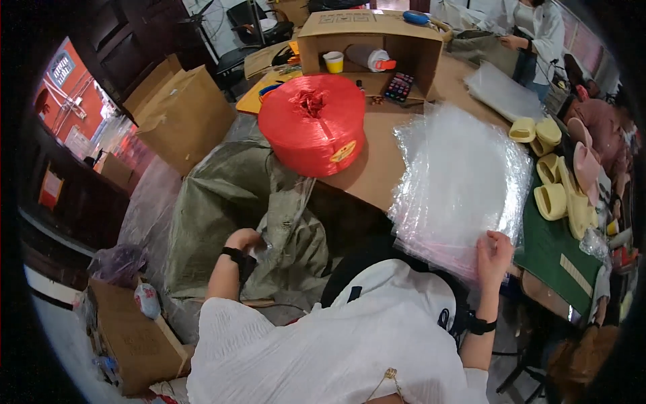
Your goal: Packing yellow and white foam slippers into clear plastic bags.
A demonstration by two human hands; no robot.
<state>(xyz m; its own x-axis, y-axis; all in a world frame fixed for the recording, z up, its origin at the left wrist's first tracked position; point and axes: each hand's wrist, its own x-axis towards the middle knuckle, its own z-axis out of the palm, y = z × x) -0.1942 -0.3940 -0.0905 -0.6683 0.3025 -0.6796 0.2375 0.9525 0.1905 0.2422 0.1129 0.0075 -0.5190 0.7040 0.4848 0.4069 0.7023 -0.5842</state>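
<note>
Head view, nearest first: our right hand (494, 259) lies flat with the fingers spread on the near edge of a stack of clear plastic bags (461, 182), pressing it down rather than pinching it. The stack sits on the brown tabletop (377, 158) and its near edge overhangs toward our lap. Our left hand (243, 244) is lower and to the left, curled into the folds of a grey-green woven sack (229, 202) that slumps beside the table; we cannot tell whether the fingers are clamped on the cloth or only buried in it.

Beyond the bags to the right, pale yellow slippers (555, 188) lie in a loose row on a green mat (558, 246), near the stack but apart from it. Further back a big red spool of plastic twine (313, 124) stands on the tabletop, and behind it an open cardboard box (370, 44) on its side holds a yellow cup and a roll. Another person (535, 30) stands at the far end.

We judge the bags the weak point: they look slick and sit partly off the edge, so a sideways drag of the flat hand could fan the stack out or send the top sheets sliding to the floor. With one hand down in the sack, we have nothing free to catch them.
</note>
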